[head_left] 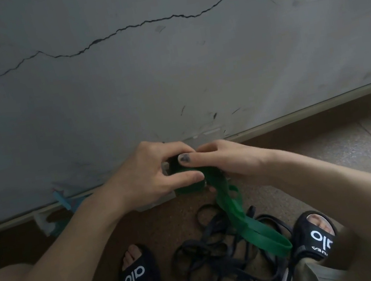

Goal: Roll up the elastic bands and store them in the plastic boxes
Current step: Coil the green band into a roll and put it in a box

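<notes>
Both hands, left hand (150, 171) and right hand (222, 161), pinch a half-wound green band (187, 179), its tail (244, 224) trailing to the floor; a dark pile (214, 254) waits between the sandals; boxes (45, 222) near the wall look barely used; early going, I'd say.

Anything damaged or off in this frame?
Yes. The wall has a long jagged crack running across its upper part, plus scuff marks lower down. On the floor, the dark bands lie in a tangled heap between the sandals. Both hands hold the green band, partly rolled, its tail trailing.
</notes>
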